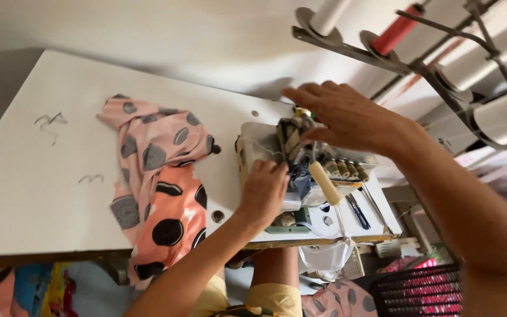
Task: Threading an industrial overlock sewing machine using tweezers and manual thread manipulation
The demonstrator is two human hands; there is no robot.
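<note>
A small white overlock sewing machine (pixel 259 147) stands on a white table (pixel 42 188). My left hand (pixel 263 195) presses against the machine's front near the needle area, with its fingers curled inward; what they hold is hidden. My right hand (pixel 342 115) reaches over the top of the machine, fingers spread, with the fingertips by the thread guides and a yellow-tipped part (pixel 303 112). A pink cloth with grey and black dots (pixel 159 176) lies to the left of the machine and hangs over the table's front edge.
A metal thread rack (pixel 423 67) holds white cones and a red one (pixel 397 29) at the upper right. Blue-handled snips (pixel 357 211) lie on the machine's base. A dark basket (pixel 423 290) stands at the lower right. More dotted cloth (pixel 335 299) lies below.
</note>
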